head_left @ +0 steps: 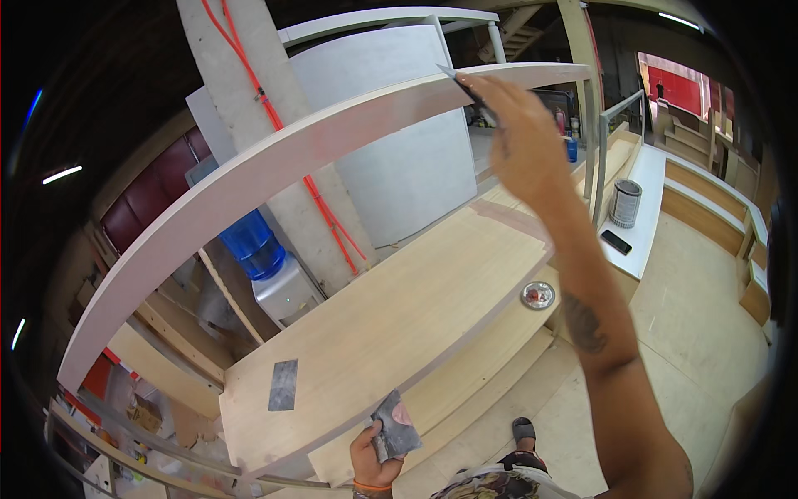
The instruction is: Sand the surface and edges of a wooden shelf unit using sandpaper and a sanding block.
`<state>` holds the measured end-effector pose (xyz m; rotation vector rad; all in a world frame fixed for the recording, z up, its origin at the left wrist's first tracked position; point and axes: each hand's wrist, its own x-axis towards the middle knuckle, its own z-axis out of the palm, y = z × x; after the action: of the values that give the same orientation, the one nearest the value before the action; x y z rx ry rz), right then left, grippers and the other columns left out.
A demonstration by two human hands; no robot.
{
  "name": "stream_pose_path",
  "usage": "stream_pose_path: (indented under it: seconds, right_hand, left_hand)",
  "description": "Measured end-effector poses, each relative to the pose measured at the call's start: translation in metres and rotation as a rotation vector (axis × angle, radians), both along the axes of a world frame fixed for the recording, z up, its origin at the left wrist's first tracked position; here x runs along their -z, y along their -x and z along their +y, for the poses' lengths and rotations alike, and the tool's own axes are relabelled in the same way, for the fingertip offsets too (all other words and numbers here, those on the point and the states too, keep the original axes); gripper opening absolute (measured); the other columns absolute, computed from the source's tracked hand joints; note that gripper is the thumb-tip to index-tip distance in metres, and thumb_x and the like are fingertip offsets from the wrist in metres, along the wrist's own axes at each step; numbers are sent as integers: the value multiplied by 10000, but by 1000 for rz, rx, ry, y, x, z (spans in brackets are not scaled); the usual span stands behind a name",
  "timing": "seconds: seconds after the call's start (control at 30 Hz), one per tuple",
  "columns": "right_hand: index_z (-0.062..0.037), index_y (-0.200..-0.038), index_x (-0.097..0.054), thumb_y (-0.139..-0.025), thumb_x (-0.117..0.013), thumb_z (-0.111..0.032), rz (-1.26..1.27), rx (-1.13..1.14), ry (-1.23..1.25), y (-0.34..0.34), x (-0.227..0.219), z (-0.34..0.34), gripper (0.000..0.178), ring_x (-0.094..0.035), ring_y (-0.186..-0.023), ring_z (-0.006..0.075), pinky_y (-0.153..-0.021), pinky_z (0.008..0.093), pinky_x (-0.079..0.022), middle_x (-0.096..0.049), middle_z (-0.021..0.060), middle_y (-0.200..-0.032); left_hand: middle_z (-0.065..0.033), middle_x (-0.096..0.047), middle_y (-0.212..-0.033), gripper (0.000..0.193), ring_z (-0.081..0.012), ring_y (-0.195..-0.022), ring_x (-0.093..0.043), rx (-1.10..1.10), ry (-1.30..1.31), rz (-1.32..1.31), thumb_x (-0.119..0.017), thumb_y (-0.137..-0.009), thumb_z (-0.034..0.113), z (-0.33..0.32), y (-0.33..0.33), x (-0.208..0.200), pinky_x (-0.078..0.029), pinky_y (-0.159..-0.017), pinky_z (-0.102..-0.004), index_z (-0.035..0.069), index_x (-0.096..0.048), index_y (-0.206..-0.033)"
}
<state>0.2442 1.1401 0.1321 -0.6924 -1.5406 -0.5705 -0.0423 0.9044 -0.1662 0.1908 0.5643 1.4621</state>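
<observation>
My right hand (522,141) is raised at the upper right, fingers wrapped round a putty knife (472,96) with a dark handle. Its pale blade tip lies at the upper edge of a long curved whitish board (249,166), which arches over the bench. Low in the view, my left hand (372,459) grips a flat grey putty board (391,439). A lump of pink putty (401,413) sits on that board. Below and beyond my hands stretches a pale wooden bench top (382,291) with a dark rectangular plate (283,385) near its left end.
A round metal lid (538,295) rests on the lower ledge at the right. Further right, a paint can (625,204) and a phone (616,242) stand on a white-topped counter. Behind the bench are a concrete pillar (241,116) with red cables and a water dispenser (287,291).
</observation>
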Motion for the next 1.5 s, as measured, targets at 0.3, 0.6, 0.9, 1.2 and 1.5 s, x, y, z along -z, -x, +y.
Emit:
stream_pose_path:
  seconds: [0.3, 0.6, 0.9, 1.2, 1.5]
  right_hand:
    - [-116, -1378, -523, -691, -545, 117, 264, -98, -2, 95, 35, -3, 726, -466, -1218, 399, -1050, 485, -364, -491, 158, -1369]
    - [-94, -1317, -542, -826, -587, -76, 100, -130, -16, 126, 45, -48, 493, -474, -1200, 354, -1027, 516, -327, -495, 154, -1337]
    - [-130, -1410, -514, -809, -603, -14, -417, -1017, 278, 88, 159, -124, 618, -451, -1333, 356, -1084, 508, -373, -497, 148, -1429]
    - [-142, -1313, -592, -817, -597, -38, -601, -663, 522, 34, 197, -94, 507, -520, -1262, 293, -1028, 453, -421, -565, 83, -1360]
    - [-174, -1227, -641, -843, -602, -82, -860, -641, 167, 40, 146, -93, 397, -538, -1240, 262, -1020, 462, -434, -598, 6, -1330]
  left_hand:
    - [-67, -716, -1034, 236, -234, -897, -705, -64, 112, 36, -554, -918, 190, -5, -12, -6, -560, -660, -379, 65, -626, -1105]
    - [-59, -701, -1063, 290, -243, -881, -689, -71, 60, 55, -546, -916, 193, -2, 1, -1, -524, -628, -379, 66, -602, -1171]
    - [-90, -667, -1137, 352, -234, -865, -684, -1, -208, -208, -482, -950, 228, 6, 15, -44, -567, -573, -352, 56, -578, -1242]
    - [-124, -641, -1210, 395, -269, -1113, -646, -127, -173, 327, -528, -939, 99, 37, 36, -92, -547, -940, -420, 14, -506, -1324]
    - [-141, -628, -1216, 382, -259, -1084, -652, 97, -234, 630, -526, -943, 53, 56, 33, -133, -543, -943, -410, -37, -492, -1313]
